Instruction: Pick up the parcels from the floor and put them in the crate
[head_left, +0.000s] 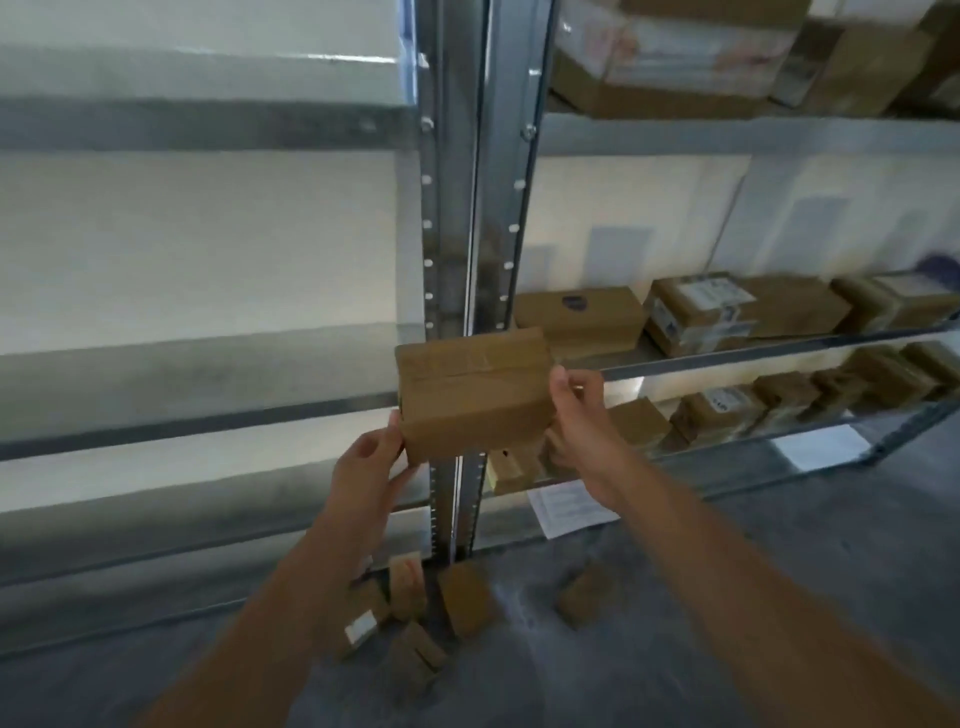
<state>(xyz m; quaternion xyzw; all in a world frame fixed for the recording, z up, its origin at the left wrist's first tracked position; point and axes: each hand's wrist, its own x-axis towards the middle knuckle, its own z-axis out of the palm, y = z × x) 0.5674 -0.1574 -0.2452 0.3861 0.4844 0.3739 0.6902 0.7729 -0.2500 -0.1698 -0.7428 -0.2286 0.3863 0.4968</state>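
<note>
Cardboard parcel (474, 395) held aloft, left hand (366, 467) gripping lower corner, right hand (579, 415) clasping opposite edge

- Left hand (366, 470): bare, uncovered from the fingertips back to the wrist. Knuckle and nail detail is lost to blur.
- Right hand (584, 431): bare likewise. The thumb (561, 383) has a rounded tip, and its nail is too blurred to read.
- Left forearm (291, 597): bare skin behind the wrist, running away from the fingers to the frame's lower edge. It is narrow at the wrist and broadens steadily towards the camera.
- Right forearm (727, 577): bare the same way, slim just behind the hand and much wider at the far end from the fingers.
</note>
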